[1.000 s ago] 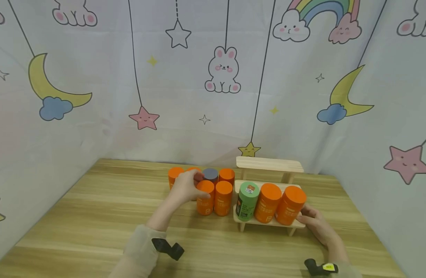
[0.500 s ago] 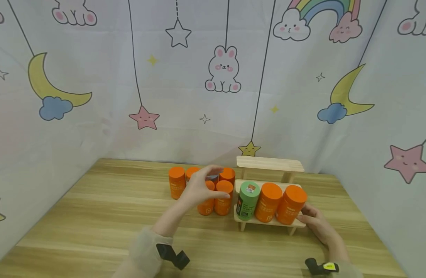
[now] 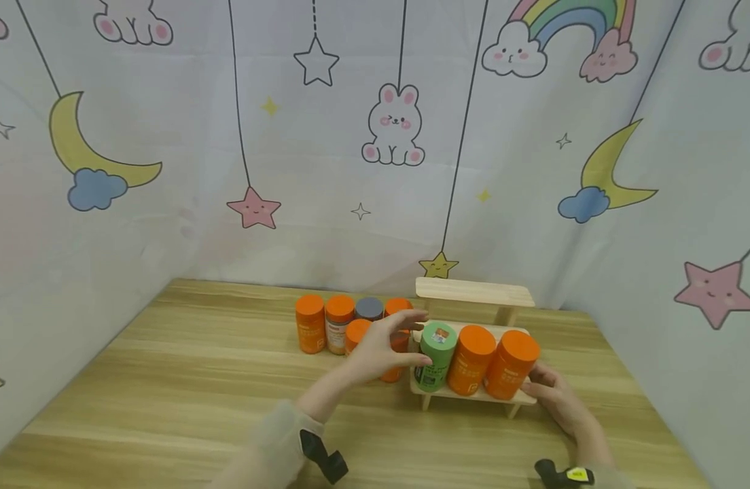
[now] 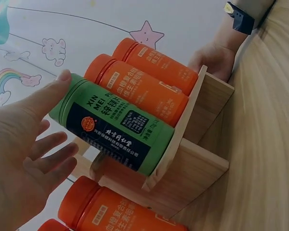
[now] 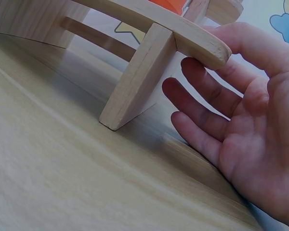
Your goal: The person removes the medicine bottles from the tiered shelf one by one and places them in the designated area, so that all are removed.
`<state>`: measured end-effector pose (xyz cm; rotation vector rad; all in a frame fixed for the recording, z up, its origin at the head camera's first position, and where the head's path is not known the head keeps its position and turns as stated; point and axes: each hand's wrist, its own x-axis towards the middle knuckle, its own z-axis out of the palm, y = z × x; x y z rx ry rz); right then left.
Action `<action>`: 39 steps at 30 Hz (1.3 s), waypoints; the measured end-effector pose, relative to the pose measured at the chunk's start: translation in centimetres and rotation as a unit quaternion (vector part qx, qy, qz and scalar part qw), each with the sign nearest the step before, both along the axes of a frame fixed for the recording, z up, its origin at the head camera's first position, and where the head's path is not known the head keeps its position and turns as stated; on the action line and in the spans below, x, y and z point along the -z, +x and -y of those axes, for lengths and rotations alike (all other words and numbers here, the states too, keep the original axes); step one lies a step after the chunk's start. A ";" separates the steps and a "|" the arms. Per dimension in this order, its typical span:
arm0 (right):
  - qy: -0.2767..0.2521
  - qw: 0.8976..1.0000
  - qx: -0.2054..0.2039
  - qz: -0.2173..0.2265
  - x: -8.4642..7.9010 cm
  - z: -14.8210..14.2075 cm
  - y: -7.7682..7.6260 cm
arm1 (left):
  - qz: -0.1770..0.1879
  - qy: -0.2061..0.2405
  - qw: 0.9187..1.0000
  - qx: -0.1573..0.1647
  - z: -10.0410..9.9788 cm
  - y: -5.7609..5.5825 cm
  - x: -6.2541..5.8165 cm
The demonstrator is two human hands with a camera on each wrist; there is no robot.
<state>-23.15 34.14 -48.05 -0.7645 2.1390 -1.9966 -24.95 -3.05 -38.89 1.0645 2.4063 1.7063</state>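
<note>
A green bottle (image 3: 437,348) with a dark label stands at the left end of the lower step of a small wooden rack (image 3: 475,291). My left hand (image 3: 375,350) is spread around its left side, and in the left wrist view the thumb reaches the lid's edge while the other fingers stand apart from the bottle. Two orange bottles (image 3: 471,360) fill the rest of that step. At the step's right end my right hand (image 3: 561,401) holds the board, with fingertips curled near its underside in the right wrist view (image 5: 260,106).
Left of the rack, several orange bottles (image 3: 310,322) and a grey-lidded one (image 3: 369,308) stand on the wooden table (image 3: 167,380); my left hand partly covers the nearer ones. A cartoon-printed cloth (image 3: 326,149) hangs behind and at both sides.
My left hand has moved right, from over the orange bottles on the table to the green bottle on the rack. The right hand stays at the rack's end.
</note>
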 end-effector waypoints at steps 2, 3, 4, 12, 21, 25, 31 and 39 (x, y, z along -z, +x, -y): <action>-0.001 1.000 0.000 0.002 0.1 0.1 0.0 | 0.001 -0.007 1.000 0.003 -0.4 0.1 0.2; -0.001 1.000 0.000 0.003 0.1 0.1 0.1 | 0.002 -0.010 1.000 0.005 -0.6 0.1 0.3; 0.001 1.000 0.002 0.004 0.1 0.1 0.1 | 0.004 -0.012 1.000 0.007 -0.7 0.2 0.4; 0.001 1.000 0.005 0.006 0.1 0.1 0.2 | 0.006 -0.025 1.000 0.008 -1.7 0.6 0.9; -0.010 1.000 -0.002 0.001 0.1 0.1 0.1 | 0.039 0.003 0.999 0.004 -2.0 0.9 1.2; -0.009 1.000 -0.005 0.001 0.0 0.1 0.0 | 0.043 0.012 0.999 0.008 -1.9 0.9 1.3; -0.002 1.000 -0.002 0.007 0.0 0.1 -0.1 | 0.028 0.011 1.000 0.007 -1.7 0.9 1.2; -0.005 1.000 -0.002 0.006 0.1 0.1 -0.2 | 0.029 -0.019 0.999 -0.005 -1.0 1.0 0.4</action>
